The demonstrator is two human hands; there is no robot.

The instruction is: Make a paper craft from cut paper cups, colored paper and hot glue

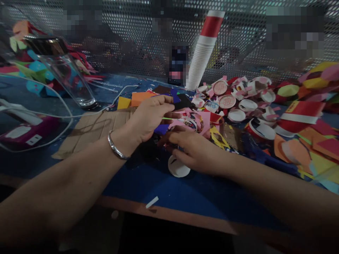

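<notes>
My left hand [150,118], with a silver bangle at the wrist, reaches over a pile of coloured paper pieces. Its fingers are bent and apart, close to pink paper scraps [202,121] with cut-outs; nothing shows in its grasp. Opposite it, my right hand [194,150] has its fingers loosely curved and spread at the near side of the same scraps. Under its thumb lies a white paper disc [178,167] on the blue table [212,197]. The fingertips of both hands are partly in shadow and blurred. Beside the left wrist is a flat piece of cardboard [97,128].
A tall stack of paper cups [202,51] leans near the mesh screen, beside a phone [178,65]. Cut cup bottoms [227,101] are heaped at right, near blue-handled scissors [267,157]. A glass bottle [69,76], white cable [50,115] and purple device [31,132] are at left.
</notes>
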